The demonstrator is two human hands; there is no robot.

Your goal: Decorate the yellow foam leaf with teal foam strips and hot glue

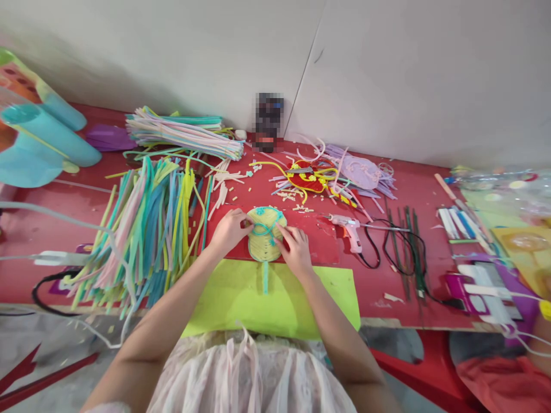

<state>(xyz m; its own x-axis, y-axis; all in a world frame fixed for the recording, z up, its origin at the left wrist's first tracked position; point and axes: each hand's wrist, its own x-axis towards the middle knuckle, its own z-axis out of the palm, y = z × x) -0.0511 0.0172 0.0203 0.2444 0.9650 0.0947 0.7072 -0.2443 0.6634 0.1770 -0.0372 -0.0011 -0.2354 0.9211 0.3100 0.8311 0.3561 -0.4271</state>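
Observation:
A yellow pipe-cleaner fan (262, 246) with teal trim and a teal handle lies in front of me. Teal curls and small flower shapes sit on its upper face. My left hand (231, 232) has thumb and fingertips closed at the fan's upper left edge. At the right edge, my right hand (297, 249) is closed with its fingertips against the fan and the teal strand there. The fan's handle rests over a lime-green sheet (318, 298), while its head is above a red sheet (321, 235).
Bundles of pipe cleaners (150, 229) lie to the left. A pink glue gun (349, 229) with a black cord lies at right. Scissors (301, 170) and cut scraps are behind the fan, near a pixelated dark object (269, 120). White power strips (491, 292) lie far right.

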